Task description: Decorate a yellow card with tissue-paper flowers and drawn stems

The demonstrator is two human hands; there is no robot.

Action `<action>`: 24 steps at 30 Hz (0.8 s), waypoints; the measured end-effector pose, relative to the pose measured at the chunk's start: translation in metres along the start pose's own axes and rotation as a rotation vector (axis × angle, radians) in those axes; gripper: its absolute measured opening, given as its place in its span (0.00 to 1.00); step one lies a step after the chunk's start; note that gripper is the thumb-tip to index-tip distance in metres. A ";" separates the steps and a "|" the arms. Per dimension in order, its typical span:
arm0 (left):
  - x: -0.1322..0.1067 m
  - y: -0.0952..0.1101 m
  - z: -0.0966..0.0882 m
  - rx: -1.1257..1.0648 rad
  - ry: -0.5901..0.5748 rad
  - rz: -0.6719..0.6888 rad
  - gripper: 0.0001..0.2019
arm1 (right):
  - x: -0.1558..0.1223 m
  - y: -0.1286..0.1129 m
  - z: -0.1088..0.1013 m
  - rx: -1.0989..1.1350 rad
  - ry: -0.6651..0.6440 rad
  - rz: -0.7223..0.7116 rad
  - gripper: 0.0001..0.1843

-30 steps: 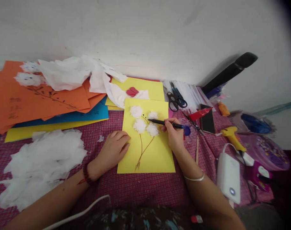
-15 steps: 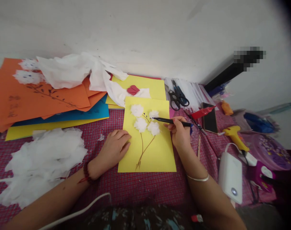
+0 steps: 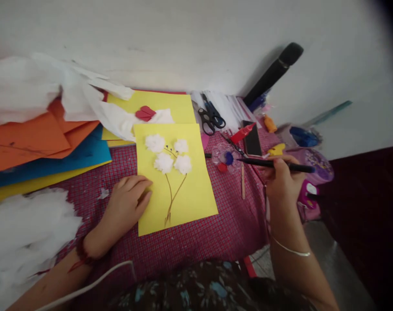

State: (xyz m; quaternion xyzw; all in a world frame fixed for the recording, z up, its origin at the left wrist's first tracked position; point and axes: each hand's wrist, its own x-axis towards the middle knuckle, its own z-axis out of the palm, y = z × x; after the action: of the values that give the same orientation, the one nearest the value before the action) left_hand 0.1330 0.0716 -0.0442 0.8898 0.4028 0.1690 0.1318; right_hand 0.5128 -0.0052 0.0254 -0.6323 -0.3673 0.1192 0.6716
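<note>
The right hand keeps a closed grip on the smooth black pen, thumb and fingers pinched around its middle. The left hand lies loosely spread, fingers a little bent, at the left edge of the stiff, matte yellow sheet, with nothing in its grip.

The sheet lies flat at nine o'clock from the right hand, well apart from it. The pen runs straight through that hand's grip: its slim tip points to nine o'clock, its blunt end to three. The tip is by the clear dish with a round blue spot; whether they touch I cannot tell. The sheet's long axis runs nearly twelve to six, its foot leaning slightly right. Four ragged white tufts sit on its upper half, above thin brown stems that meet toward six o'clock.

From the sheet, black-handled scissors lie at one o'clock, a folded red paper heart at eleven and crumpled white tissue at eight. The table is covered in woven dark red checks.
</note>
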 end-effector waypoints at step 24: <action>0.000 -0.004 0.001 0.041 0.015 0.025 0.15 | 0.002 0.033 -0.004 -0.637 -0.224 0.037 0.14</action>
State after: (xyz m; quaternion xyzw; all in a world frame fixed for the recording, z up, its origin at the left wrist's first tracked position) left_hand 0.1306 0.0740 -0.0470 0.8961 0.3959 0.1690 0.1084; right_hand 0.5266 -0.0014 -0.0047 -0.8001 -0.4460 0.0790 0.3934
